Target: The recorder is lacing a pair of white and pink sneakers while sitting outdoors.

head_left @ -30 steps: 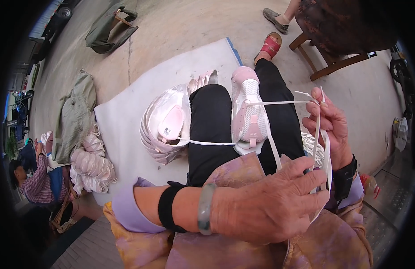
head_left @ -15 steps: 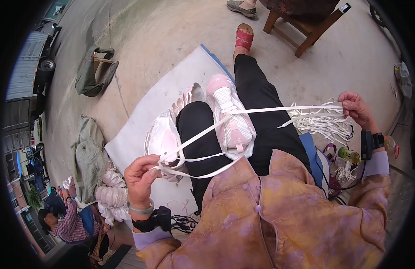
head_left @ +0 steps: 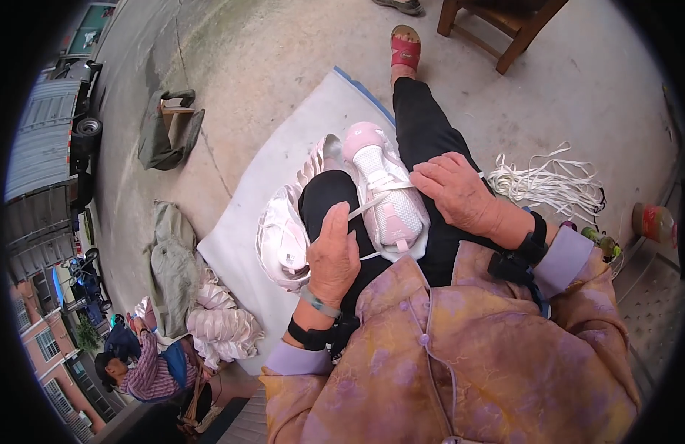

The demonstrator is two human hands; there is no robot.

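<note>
A pink and white shoe upper (head_left: pixel 394 228) lies across my lap, between my knees, its rounded toe pointing away from me. A flat white shoelace (head_left: pixel 373 200) crosses over its tongue. Just left of the upper, my left hand (head_left: pixel 332 255) has its fingers closed on one stretch of the lace. My right hand (head_left: pixel 457 194) is at the upper's right edge, fingers bent together round the other stretch; its fingertips are partly hidden. A loop of lace runs below the left hand toward the heel.
More pale pink uppers (head_left: pixel 283 237) lie by my left knee, with a stacked bundle (head_left: pixel 222 325) farther left. A pile of white laces (head_left: pixel 550 181) rests on the ground at right, near a bottle (head_left: pixel 652 222). A wooden chair (head_left: pixel 498 29) stands ahead; another person (head_left: pixel 154 370) sits at left.
Both hands have come inward from wide apart to close beside the shoe upper, and the lace stretches between them have shortened. The view has shifted slightly.
</note>
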